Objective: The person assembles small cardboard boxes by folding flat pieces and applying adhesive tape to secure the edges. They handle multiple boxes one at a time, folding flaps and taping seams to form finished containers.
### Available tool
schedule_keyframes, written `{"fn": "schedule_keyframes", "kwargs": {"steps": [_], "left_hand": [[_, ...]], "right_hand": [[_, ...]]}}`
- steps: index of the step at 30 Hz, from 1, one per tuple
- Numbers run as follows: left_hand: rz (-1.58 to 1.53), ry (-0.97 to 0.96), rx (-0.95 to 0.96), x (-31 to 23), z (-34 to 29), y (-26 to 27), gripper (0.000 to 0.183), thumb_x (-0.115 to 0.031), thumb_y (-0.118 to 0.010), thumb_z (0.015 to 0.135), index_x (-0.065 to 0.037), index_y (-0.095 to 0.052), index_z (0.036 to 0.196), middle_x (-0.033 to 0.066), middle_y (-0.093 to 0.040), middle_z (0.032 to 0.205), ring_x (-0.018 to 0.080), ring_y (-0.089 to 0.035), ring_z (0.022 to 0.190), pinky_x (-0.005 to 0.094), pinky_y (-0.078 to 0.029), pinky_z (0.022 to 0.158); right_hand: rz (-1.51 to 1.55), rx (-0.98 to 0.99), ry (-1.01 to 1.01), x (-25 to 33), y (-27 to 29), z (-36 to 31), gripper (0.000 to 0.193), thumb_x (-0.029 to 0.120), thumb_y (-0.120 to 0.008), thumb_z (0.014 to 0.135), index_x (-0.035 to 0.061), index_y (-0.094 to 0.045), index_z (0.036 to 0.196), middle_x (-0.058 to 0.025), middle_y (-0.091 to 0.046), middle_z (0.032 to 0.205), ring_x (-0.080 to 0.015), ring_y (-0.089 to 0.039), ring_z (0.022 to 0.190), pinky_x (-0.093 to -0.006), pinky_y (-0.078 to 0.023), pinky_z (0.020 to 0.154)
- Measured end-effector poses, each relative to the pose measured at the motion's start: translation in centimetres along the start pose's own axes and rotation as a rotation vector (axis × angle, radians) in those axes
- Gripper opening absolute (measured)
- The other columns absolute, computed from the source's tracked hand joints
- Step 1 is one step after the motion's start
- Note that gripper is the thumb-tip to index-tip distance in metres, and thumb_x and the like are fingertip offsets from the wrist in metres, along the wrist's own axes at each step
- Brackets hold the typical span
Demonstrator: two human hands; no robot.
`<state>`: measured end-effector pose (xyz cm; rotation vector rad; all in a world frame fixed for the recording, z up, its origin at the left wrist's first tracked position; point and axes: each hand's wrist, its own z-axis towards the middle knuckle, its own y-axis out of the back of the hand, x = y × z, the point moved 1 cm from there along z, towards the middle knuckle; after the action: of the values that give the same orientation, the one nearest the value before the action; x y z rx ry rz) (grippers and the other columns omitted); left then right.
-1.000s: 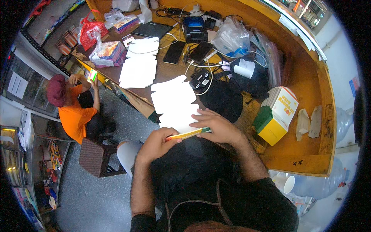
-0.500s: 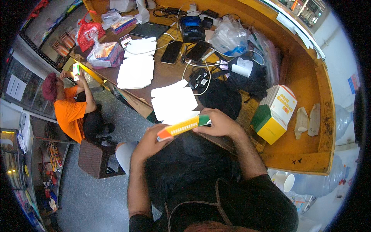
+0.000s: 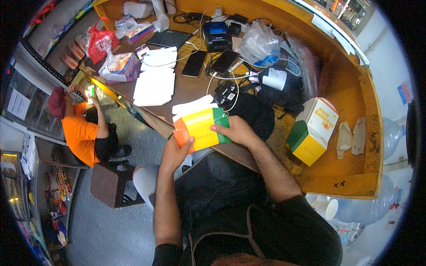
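Between my hands, over the table's near edge, is a small cardboard carton [image 3: 203, 135] coloured yellow, green and orange, its broad printed side facing up. My left hand [image 3: 174, 153] grips the orange end, thumb on top. At the green end my right hand [image 3: 239, 131] holds on, its thumb lying on the yellow panel. The fingers under the carton are hidden. Just beyond it lies an unfolded white carton blank [image 3: 195, 105], partly covered by the carton. More white blanks [image 3: 153, 86] lie farther to the left.
A stack of flat printed cartons [image 3: 313, 128] stands at the right. Two phones [image 3: 194, 64], cables, a black printer-like device [image 3: 217, 36] and plastic bags [image 3: 262, 44] crowd the table's back. A person in orange [image 3: 80, 137] sits at the left near a brown stool [image 3: 113, 184].
The carton has turned from edge-on to showing its broad yellow side, and now covers more of the white blank. Both hands still hold its ends. The seated person has shifted slightly.
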<state>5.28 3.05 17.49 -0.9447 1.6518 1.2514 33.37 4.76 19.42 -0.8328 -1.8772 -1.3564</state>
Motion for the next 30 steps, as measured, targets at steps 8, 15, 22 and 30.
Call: {"fn": "schedule_keyframes", "kwargs": {"steps": [8,15,22,30], "left_hand": [[0.285,-0.608,0.041,1.6,-4.3,1.0,0.047,-0.017,-0.089,0.081,-0.009,-0.078,0.126,0.0131,-0.078,0.128,0.0360,-0.067,0.134,0.0506,-0.045,0.119],[0.315,-0.625,0.073,2.0,-4.5,0.4,0.041,-0.014,-0.087,0.081,-0.009,-0.081,0.121,0.0127,-0.076,0.131,0.0339,-0.066,0.133,0.0489,-0.048,0.115],[0.170,-0.350,0.126,2.3,-3.6,0.8,0.044,-0.024,-0.087,0.087,-0.006,-0.077,0.126,0.0171,-0.074,0.131,0.0364,-0.065,0.128,0.0469,-0.048,0.112],[0.060,0.102,0.217,0.0,-1.6,0.2,0.035,-0.025,-0.086,0.093,-0.001,-0.079,0.118,0.0169,-0.080,0.119,0.0300,-0.076,0.111,0.0412,-0.057,0.094]], "right_hand": [[-0.278,0.106,0.589,0.5,0.8,-9.3,0.052,0.027,-0.091,0.086,0.0097,-0.075,0.132,-0.0148,-0.071,0.141,-0.0286,-0.064,0.133,-0.0414,-0.050,0.113],[-0.418,0.053,0.647,-1.6,-0.8,-9.8,0.067,0.016,-0.089,0.083,0.0110,-0.067,0.145,-0.0136,-0.064,0.151,-0.0317,-0.061,0.136,-0.0447,-0.050,0.115],[-0.076,-0.047,0.426,-0.5,-1.0,-8.8,0.035,0.014,-0.077,0.094,0.0019,-0.074,0.127,-0.0205,-0.075,0.126,-0.0384,-0.072,0.114,-0.0482,-0.057,0.103],[-0.014,-0.095,0.073,-0.1,-1.2,-5.1,0.032,0.019,-0.078,0.098,-0.0008,-0.072,0.124,-0.0196,-0.080,0.113,-0.0288,-0.078,0.103,-0.0422,-0.059,0.093]]}}
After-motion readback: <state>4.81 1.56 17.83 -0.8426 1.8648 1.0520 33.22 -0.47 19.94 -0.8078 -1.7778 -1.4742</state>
